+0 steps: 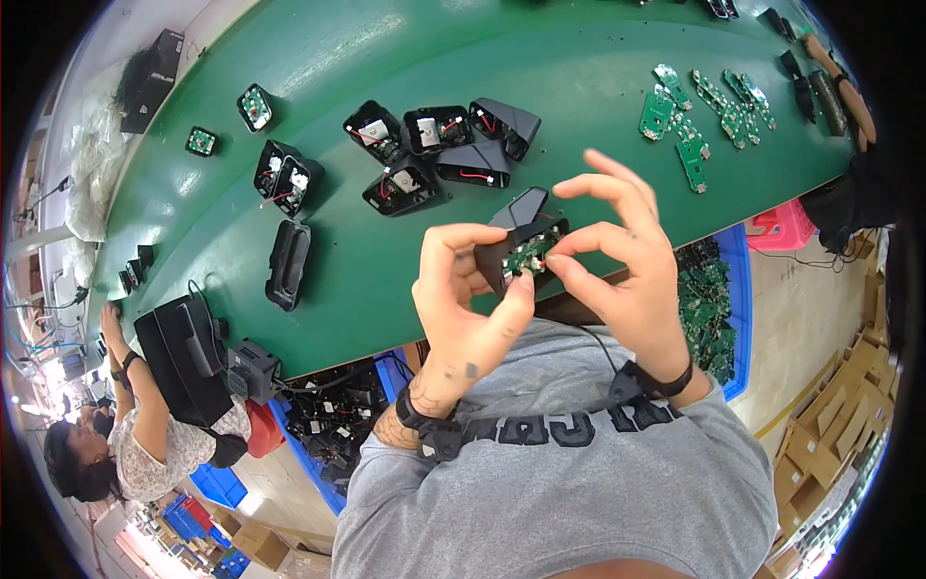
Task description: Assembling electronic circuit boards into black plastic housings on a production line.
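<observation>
My left hand grips a black plastic housing, with its thumb at the edge of a green circuit board in the open side. My right hand pinches thumb and index finger at the board's right edge, by a bit of red wire; what lies between the fingertips is too small to make out. Its other fingers are raised. Just beyond the hands sits another black housing piece. Farther off stands a cluster of black housings, several with red wires and pale parts inside.
Loose green boards lie at the far right of the green table. On the left are a black tray-like shell and small board units. Blue bins of parts flank me below the table edge. A co-worker sits at left.
</observation>
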Available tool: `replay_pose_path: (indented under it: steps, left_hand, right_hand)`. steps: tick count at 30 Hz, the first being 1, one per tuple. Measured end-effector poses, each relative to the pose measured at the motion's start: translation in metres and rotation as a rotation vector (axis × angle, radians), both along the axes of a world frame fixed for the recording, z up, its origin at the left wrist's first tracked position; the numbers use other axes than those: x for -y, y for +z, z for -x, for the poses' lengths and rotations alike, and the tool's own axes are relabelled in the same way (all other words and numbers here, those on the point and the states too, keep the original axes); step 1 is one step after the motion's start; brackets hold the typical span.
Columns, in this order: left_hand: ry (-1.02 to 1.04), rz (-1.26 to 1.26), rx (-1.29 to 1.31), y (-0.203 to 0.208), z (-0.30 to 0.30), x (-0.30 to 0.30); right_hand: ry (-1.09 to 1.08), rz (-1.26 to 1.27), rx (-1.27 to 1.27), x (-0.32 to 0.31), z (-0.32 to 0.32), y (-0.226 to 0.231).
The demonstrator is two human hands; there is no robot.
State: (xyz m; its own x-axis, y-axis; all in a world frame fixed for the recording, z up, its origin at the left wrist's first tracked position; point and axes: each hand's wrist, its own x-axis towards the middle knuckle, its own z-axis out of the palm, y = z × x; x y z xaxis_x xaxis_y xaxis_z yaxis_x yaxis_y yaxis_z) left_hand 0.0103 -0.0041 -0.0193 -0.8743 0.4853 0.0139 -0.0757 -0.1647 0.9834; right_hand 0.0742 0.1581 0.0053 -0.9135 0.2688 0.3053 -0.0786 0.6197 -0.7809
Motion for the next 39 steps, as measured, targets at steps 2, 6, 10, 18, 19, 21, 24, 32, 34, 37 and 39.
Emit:
replay_pose_path:
  steps: [2, 6, 10, 18, 19, 21, 24, 32, 34, 37, 39]
  left_hand:
    - [0.056, 0.103, -0.273, 0.000, -0.003, -0.003]
    - [0.115, 0.118, -0.302, -0.001, -0.005, -0.009]
    - [0.191, 0.068, -0.128, 0.002, -0.004, -0.012]
    - [-0.315, 0.243, 0.281, 0.033, 0.055, 0.008]
    - [-0.427, 0.305, 0.339, 0.050, 0.066, 0.011]
    - [-0.419, 0.314, -0.017, 0.065, 0.090, 0.016]
    - [-0.036, 0.653, -0.621, 0.095, 0.126, -0.010]
    - [-0.317, 1.343, -0.996, 0.011, 0.312, -0.057]
    - [-0.194, 1.419, -1.153, 0.003, 0.313, -0.089]
    - [-0.009, 0.963, -1.001, 0.014, 0.273, -0.156]
    - [-0.100, 1.146, -0.807, 0.004, 0.278, -0.187]
  right_hand:
    - [-0.076, -0.083, -0.027, 0.005, 0.001, -0.001]
    - [-0.152, 0.016, -0.101, 0.008, 0.006, -0.008]
    - [-0.026, 0.011, -0.251, 0.014, 0.005, -0.024]
    - [0.272, -0.500, -0.078, -0.003, -0.003, -0.005]
    - [0.261, -0.508, -0.091, -0.013, -0.001, 0.001]
    - [0.254, -0.399, -0.254, -0.038, 0.005, 0.014]
    - [-0.331, -0.259, -0.141, -0.085, 0.014, -0.017]
    - [-0.541, -0.509, -0.080, -0.107, 0.020, -0.073]
    - [-0.477, -0.467, -0.208, -0.108, 0.020, -0.085]
    - [-0.523, -0.286, -0.286, -0.107, 0.020, -0.088]
    - [-0.523, -0.203, -0.278, -0.101, 0.023, -0.082]
